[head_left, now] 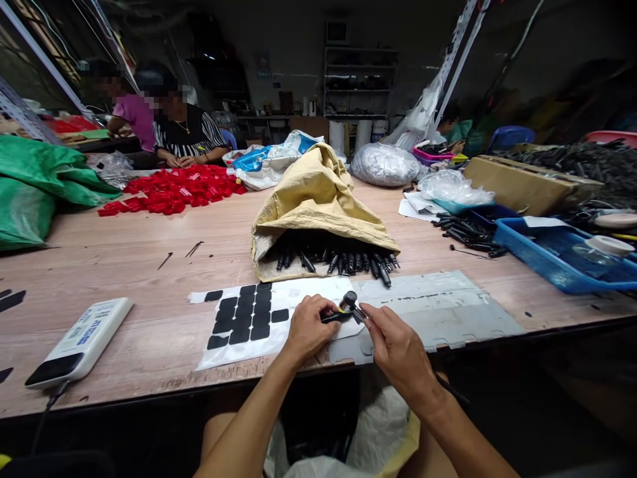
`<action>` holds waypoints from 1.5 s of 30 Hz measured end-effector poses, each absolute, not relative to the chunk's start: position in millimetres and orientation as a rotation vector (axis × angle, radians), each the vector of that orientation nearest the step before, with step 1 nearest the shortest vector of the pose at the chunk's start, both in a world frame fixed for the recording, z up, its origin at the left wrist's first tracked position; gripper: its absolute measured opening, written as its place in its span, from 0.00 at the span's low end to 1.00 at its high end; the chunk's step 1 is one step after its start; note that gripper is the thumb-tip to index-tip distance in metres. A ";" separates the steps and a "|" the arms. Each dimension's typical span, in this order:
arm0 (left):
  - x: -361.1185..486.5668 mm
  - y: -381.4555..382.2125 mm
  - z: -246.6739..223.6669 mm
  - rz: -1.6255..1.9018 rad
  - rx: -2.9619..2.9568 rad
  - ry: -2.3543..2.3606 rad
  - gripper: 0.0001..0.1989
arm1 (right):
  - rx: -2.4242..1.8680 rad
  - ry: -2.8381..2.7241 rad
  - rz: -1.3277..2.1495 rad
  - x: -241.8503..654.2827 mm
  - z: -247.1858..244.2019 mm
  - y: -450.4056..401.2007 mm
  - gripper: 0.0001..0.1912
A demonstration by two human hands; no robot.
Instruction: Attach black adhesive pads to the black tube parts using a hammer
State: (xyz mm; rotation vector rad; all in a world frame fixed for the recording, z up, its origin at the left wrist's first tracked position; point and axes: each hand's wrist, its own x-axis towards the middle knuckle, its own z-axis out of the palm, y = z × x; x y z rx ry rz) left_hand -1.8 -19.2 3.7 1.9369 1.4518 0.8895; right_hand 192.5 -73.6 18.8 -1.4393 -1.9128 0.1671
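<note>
My left hand (309, 326) is closed on a slim black part (336, 317) over the front of the table. Close on its right, my right hand (398, 342) pinches a thin, metallic-looking piece (359, 315). Between the two hands, a round black head (350, 299) sticks up; how it joins the other pieces is too small to tell. Beneath and left of my left hand lies a white sheet with black rounded stickers (243, 312). A grey flat board (438, 312) extends to the right. Behind my hands, a yellow woven sack (318, 199) lies open, black parts (348, 262) at its mouth.
A white device (82, 342) with a cable rests at the left. Red pieces (179, 189) and a green sack (44, 186) are farther back. Two people sit at the back left. A blue tray (542, 265), a cardboard box (527, 182) and black parts occupy the right.
</note>
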 end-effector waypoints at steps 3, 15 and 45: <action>-1.5 -19.1 5.4 0.905 1.919 1.447 0.11 | -1.424 -1.948 0.127 189.3 19.8 -79.0 0.20; -0.6 -20.9 6.5 0.906 1.935 1.463 0.09 | -1.492 -1.888 0.015 194.2 22.6 -79.9 0.22; -11.3 -18.3 4.2 0.770 2.061 1.334 0.11 | -1.372 -2.003 0.654 193.3 21.3 -33.3 0.05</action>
